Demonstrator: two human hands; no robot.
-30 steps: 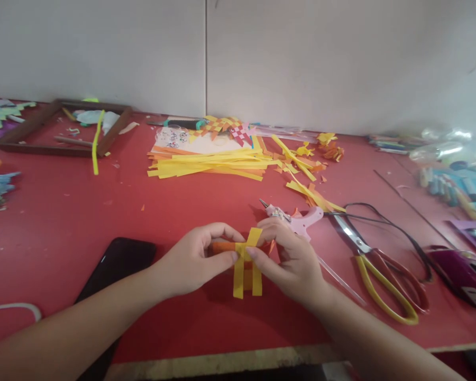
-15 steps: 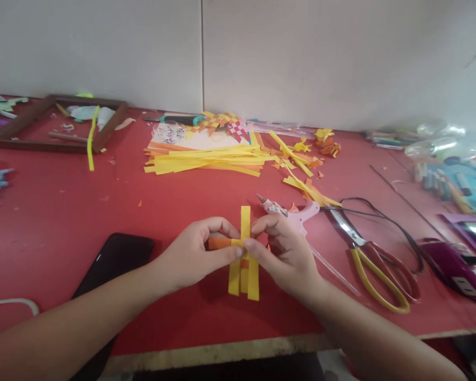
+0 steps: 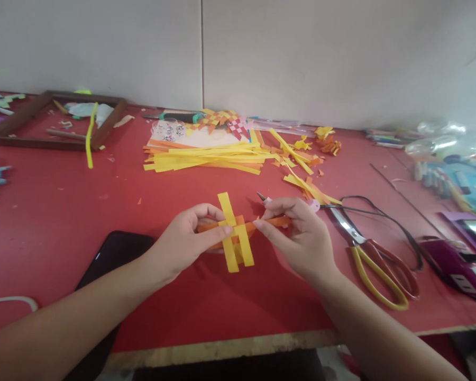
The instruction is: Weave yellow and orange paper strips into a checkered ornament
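Between my hands, above the red table, is a small weave of yellow and orange paper strips (image 3: 231, 247). My left hand (image 3: 186, 233) pinches the weave at its left side, thumb on top and fingers curled beneath. An orange paper strip (image 3: 278, 221) runs out of the weave to the right. My right hand (image 3: 301, 227) pinches that strip between thumb and forefinger. Behind my right hand lies a pink glue gun (image 3: 314, 205), mostly hidden, with its metal tip showing.
A bundle of yellow and orange strips (image 3: 206, 159) lies toward the wall. Scissors (image 3: 375, 259) rest at the right near a purple power box (image 3: 454, 267). A black phone (image 3: 115, 259) lies by my left forearm. A brown frame (image 3: 35, 142) holds scraps.
The weave has moved slightly up and left and tilted. My right hand has shifted right from the weave's middle onto the orange strip, now covering most of the glue gun.
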